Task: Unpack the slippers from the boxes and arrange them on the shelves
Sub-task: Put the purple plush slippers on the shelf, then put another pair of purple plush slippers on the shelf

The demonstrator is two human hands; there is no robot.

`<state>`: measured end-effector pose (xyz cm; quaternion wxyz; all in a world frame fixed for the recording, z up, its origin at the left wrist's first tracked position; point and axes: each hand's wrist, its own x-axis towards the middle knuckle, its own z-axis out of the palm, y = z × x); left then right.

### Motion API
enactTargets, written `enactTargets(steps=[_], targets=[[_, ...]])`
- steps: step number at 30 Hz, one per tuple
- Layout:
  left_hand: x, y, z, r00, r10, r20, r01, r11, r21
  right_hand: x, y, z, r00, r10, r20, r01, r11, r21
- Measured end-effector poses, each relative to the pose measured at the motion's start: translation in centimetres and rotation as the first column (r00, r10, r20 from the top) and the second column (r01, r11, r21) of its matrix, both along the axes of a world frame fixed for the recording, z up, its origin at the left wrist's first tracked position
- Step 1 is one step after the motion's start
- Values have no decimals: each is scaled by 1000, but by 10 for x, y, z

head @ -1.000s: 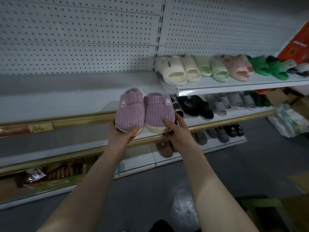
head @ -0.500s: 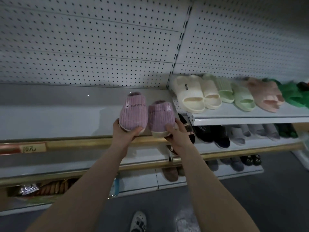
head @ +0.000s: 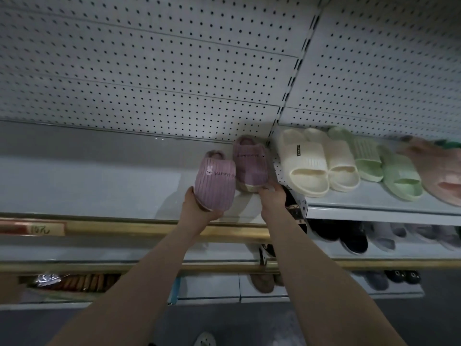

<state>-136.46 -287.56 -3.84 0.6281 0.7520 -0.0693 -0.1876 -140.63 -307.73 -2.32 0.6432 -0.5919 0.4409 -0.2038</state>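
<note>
The left hand (head: 199,208) cups the toe end of the left purple slipper (head: 215,183) from below, thumb up its near side and fingers curled under the sole; the ribbed upper bears a small rabbit and lettering. The right hand (head: 273,198) has its fingertips against the toe rim of the right purple slipper (head: 250,166); whether they pinch it or only press it cannot be told. That slipper sits further back than the left-hand one, just beyond the right fingertips, on the upper shelf (head: 99,186) with its heel close to the pegboard wall (head: 149,71); the two slippers touch side by side.

Just right of the right hand, on the adjoining shelf (head: 374,203), stand a pair of cream slides (head: 303,166), then a pair of green slides (head: 401,178), then a blurred pink slipper (head: 439,176). Below both wrists runs a gold rail (head: 149,231), with a price tag (head: 32,229) far to the left of the left hand. Beneath the right forearm, a lower shelf carries dark slippers (head: 354,240) and grey ones (head: 384,238); lower again lie a brown slipper (head: 262,283), black slippers (head: 401,275) and, under the left arm's side, snack packets (head: 74,283). The grey floor (head: 249,325) lies below the elbows; the light is dim.
</note>
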Motion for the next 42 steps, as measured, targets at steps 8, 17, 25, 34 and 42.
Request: enactTargets(steps=[8,17,25,34,42], targets=[[11,-15,0,991,-34,127,-20,917,399,-10,12,-4,999,39,18,-39,998,41],[13,-11,18,987,-86,138,-4,836,548,-54,45,7,999,15,47,-17,998,53],[-40,7,27,957,-227,182,160,934,321,-114,92,25,1000,-18,1,18,996,-87],[-160,3,26,788,-580,207,544,813,207,-241,132,18,961,-278,13,278,960,-22],[-280,-14,13,518,-837,177,802,547,239,-378,155,2,833,-552,32,553,833,-33]])
